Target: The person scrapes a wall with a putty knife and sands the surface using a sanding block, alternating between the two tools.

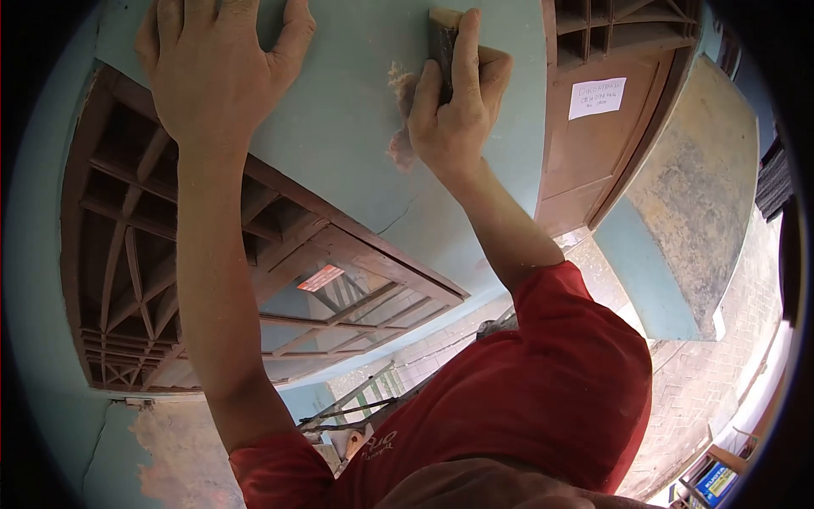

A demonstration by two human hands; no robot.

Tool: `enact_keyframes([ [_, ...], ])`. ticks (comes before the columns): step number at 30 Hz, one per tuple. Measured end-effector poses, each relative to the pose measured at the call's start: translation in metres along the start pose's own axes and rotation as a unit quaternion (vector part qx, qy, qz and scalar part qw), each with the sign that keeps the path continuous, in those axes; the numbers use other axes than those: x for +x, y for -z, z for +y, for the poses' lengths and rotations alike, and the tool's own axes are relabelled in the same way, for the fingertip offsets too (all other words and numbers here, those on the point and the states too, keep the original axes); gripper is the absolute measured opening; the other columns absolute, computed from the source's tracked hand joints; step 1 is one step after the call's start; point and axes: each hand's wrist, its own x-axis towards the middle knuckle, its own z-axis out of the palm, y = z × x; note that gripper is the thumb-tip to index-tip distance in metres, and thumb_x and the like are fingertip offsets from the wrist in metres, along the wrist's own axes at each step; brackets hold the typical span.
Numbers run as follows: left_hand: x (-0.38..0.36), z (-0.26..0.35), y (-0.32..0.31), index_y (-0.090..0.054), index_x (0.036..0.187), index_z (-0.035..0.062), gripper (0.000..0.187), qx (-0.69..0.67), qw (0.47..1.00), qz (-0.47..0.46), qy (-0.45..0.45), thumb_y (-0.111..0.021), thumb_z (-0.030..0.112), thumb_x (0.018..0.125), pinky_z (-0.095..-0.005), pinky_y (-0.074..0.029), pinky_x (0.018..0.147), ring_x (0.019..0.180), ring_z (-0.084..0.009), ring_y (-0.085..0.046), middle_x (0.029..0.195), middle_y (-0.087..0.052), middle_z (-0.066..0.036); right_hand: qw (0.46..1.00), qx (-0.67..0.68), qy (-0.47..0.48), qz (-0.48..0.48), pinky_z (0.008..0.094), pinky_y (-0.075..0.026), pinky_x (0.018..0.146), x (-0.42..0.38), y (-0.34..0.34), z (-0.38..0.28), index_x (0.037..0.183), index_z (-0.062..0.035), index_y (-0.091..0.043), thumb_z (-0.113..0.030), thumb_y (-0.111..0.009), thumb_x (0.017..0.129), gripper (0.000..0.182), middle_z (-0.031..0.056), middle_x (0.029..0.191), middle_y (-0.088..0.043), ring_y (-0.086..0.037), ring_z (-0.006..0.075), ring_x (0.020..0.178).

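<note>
My left hand [216, 72] lies against the pale blue-green wall [348, 127], its fingers spread and its tips cut off by the top of the head view. On the same wall, further right, my right hand [462, 110] is closed around a small dark sanding block [442, 47] with a tan edge. The index finger stretches along the block, which is pressed to the wall surface. Beside and partly behind this hand shows a rough reddish patch [400, 144] where paint is gone. Pale dust coats both hands.
Below my left arm is a brown wooden window frame [356, 242] with lattice. A brown door [585, 170] with a handwritten paper [597, 97] stands at right. Far below are a green ladder-like frame [373, 390] and brick paving [678, 424]. A thin crack [397, 217] runs in the wall.
</note>
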Motion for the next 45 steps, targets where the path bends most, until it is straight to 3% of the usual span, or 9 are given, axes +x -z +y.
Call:
enact_keyframes([
  [3, 0.011, 0.026, -0.013, -0.064, 0.129, 0.0071, 0.051, -0.507, 0.753, 0.318, 0.272, -0.069, 0.025, 0.082, -0.0522, -0.037, 0.113, 0.134, -0.0352, -0.050, 0.143, -0.055, -0.013, 0.999, -0.009, -0.030, 0.004, 0.0381, -0.044, 0.076, -0.062, 0.009, 0.002, 0.152, 0.0103, -0.040, 0.003, -0.064, 0.089, 0.067, 0.0176, 0.105, -0.051, -0.049, 0.0266, 0.091],
  [5, -0.001, -0.007, 0.012, -0.064, 0.129, 0.0074, 0.050, -0.011, 0.999, 0.030, 0.012, -0.069, 0.025, 0.083, -0.0522, -0.037, 0.113, 0.134, -0.0349, -0.049, 0.142, -0.055, -0.013, 0.996, -0.016, -0.028, -0.082, 0.0379, -0.048, 0.081, -0.184, 0.038, 0.008, 0.148, 0.0128, -0.042, 0.006, -0.064, 0.088, 0.064, 0.0204, 0.110, -0.057, -0.054, 0.0292, 0.095],
  [6, -0.001, -0.007, 0.013, -0.064, 0.129, 0.0074, 0.050, -0.015, 0.999, 0.036, 0.012, -0.069, 0.025, 0.083, -0.0522, -0.037, 0.113, 0.134, -0.0349, -0.049, 0.142, -0.055, -0.013, 0.996, 0.026, -0.038, -0.076, 0.0373, -0.049, 0.060, -0.223, 0.047, 0.009, 0.141, 0.0065, -0.053, 0.010, -0.067, 0.083, 0.060, 0.0186, 0.105, -0.057, -0.056, 0.0284, 0.084],
  [12, -0.005, -0.011, 0.002, -0.064, 0.128, 0.0086, 0.050, 0.000, 0.999, 0.020, 0.027, -0.070, 0.023, 0.081, -0.0514, -0.038, 0.114, 0.135, -0.0345, -0.049, 0.141, -0.056, -0.012, 1.000, -0.006, -0.024, 0.008, 0.0400, -0.045, 0.077, -0.017, 0.007, 0.013, 0.154, 0.0114, -0.034, 0.003, -0.062, 0.091, 0.070, 0.0195, 0.109, -0.051, -0.048, 0.0281, 0.089],
  [19, -0.006, -0.014, 0.005, -0.064, 0.129, 0.0099, 0.050, 0.032, 0.999, 0.009, 0.010, -0.070, 0.022, 0.081, -0.0502, -0.038, 0.114, 0.135, -0.0337, -0.049, 0.142, -0.056, -0.011, 0.998, 0.012, -0.036, -0.057, 0.0357, -0.047, 0.074, -0.208, 0.046, 0.022, 0.151, 0.0040, -0.045, 0.007, -0.065, 0.086, 0.069, 0.0174, 0.109, -0.056, -0.054, 0.0272, 0.093],
  [27, -0.015, -0.012, -0.001, -0.063, 0.132, 0.0103, 0.052, 0.020, 1.000, 0.004, -0.020, -0.069, 0.024, 0.082, -0.0518, -0.037, 0.117, 0.137, -0.0338, -0.048, 0.146, -0.054, -0.011, 0.999, -0.020, -0.035, 0.012, 0.0392, -0.045, 0.083, -0.025, 0.013, 0.021, 0.151, 0.0160, -0.036, 0.004, -0.062, 0.090, 0.067, 0.0215, 0.111, -0.053, -0.049, 0.0296, 0.098],
  [31, -0.018, 0.015, 0.000, -0.062, 0.137, 0.0120, 0.054, -0.008, 1.000, 0.005, -0.023, -0.066, 0.030, 0.086, -0.0558, -0.034, 0.119, 0.142, -0.0325, -0.044, 0.153, -0.049, -0.011, 0.995, 0.010, -0.018, -0.096, 0.0427, -0.045, 0.087, -0.209, 0.043, 0.018, 0.153, 0.0155, -0.032, 0.007, -0.058, 0.090, 0.069, 0.0245, 0.120, -0.058, -0.050, 0.0289, 0.099],
  [37, -0.038, 0.058, 0.019, -0.062, 0.140, 0.0183, 0.050, -0.163, 0.977, -0.105, -0.090, -0.061, 0.038, 0.094, -0.0577, -0.029, 0.124, 0.147, -0.0294, -0.040, 0.158, -0.046, -0.007, 0.999, 0.013, -0.037, 0.038, 0.0373, -0.045, 0.082, -0.006, 0.007, 0.028, 0.156, 0.0070, -0.036, -0.001, -0.064, 0.091, 0.071, 0.0177, 0.105, -0.049, -0.049, 0.0294, 0.093],
  [45, -0.035, 0.059, 0.032, -0.063, 0.138, 0.0181, 0.042, -0.168, 0.972, -0.139, -0.089, -0.055, 0.034, 0.100, -0.0573, -0.031, 0.123, 0.146, -0.0279, -0.043, 0.155, -0.050, -0.006, 0.991, 0.050, -0.059, -0.109, 0.0375, -0.052, 0.069, -0.215, 0.058, 0.014, 0.148, 0.0035, -0.048, 0.013, -0.063, 0.082, 0.068, 0.0221, 0.114, -0.058, -0.060, 0.0326, 0.094],
])
